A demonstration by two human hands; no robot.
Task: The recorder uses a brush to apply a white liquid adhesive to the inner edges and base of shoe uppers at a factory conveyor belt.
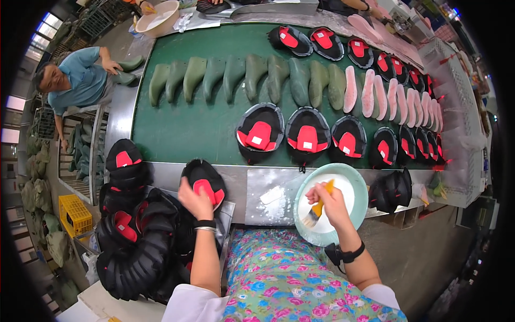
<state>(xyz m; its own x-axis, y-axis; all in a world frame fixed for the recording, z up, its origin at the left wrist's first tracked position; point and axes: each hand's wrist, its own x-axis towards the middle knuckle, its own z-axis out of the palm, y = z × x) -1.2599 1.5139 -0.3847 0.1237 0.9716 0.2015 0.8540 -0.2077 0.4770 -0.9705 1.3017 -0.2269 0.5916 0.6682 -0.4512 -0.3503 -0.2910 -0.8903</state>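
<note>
My right hand (333,203) is closed round the yellow handle of a paintbrush (318,208). The bristles point down over a pale green bowl (362,192) that holds white liquid. My left hand (195,200) grips a black shoe upper (209,174) with a red lining, at the metal table edge; my fingertips are partly hidden against it. Beside that hand, at the left, a big pile of nested black uppers (129,268) is heaped up, with a shorter stack (124,155) behind it.
Green shoe lasts (233,80) line up across the green belt (182,131), followed by pink insoles (368,94). Black uppers (308,131) stand in rows before and behind them. A co-worker (80,78) handles lasts at the far left, by a metal cart (99,145). More black uppers (391,190) sit right of the bowl.
</note>
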